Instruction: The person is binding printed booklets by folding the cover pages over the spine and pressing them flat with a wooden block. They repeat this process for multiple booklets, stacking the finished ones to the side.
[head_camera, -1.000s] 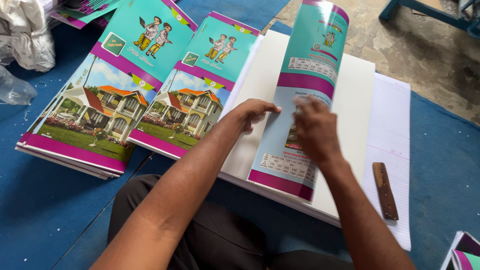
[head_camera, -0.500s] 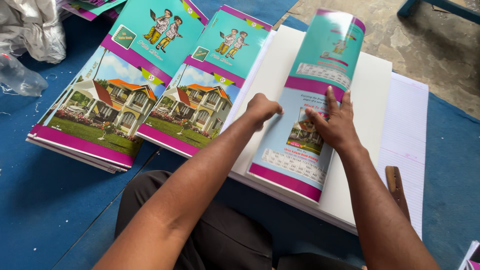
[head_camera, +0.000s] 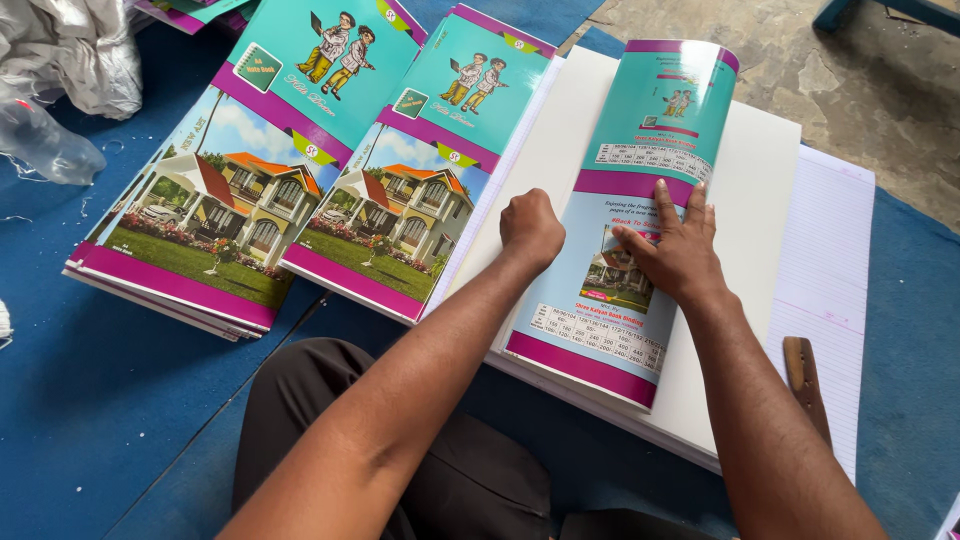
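Note:
A teal and magenta printed cover sheet (head_camera: 640, 150) lies folded over a stack of white paper (head_camera: 755, 190), its far end curling up. My right hand (head_camera: 675, 250) presses flat on the cover's middle, fingers spread. My left hand (head_camera: 530, 228) is a closed fist resting on the white paper at the cover's left edge. Left of the stack lie two piles of flat covers with a house picture, the left pile (head_camera: 230, 190) and the nearer pile (head_camera: 420, 170).
A brown wooden tool (head_camera: 806, 385) lies on ruled white sheets (head_camera: 840, 250) at the right. Crumpled clear plastic (head_camera: 60, 70) sits at the top left. Everything rests on a blue mat (head_camera: 90, 400); bare concrete floor (head_camera: 850, 80) lies beyond. My dark trousers (head_camera: 470, 470) fill the bottom.
My right hand has slid up the cover and flattened with fingers spread. My left hand has closed into a fist at the cover's left edge. The cover lies flatter.

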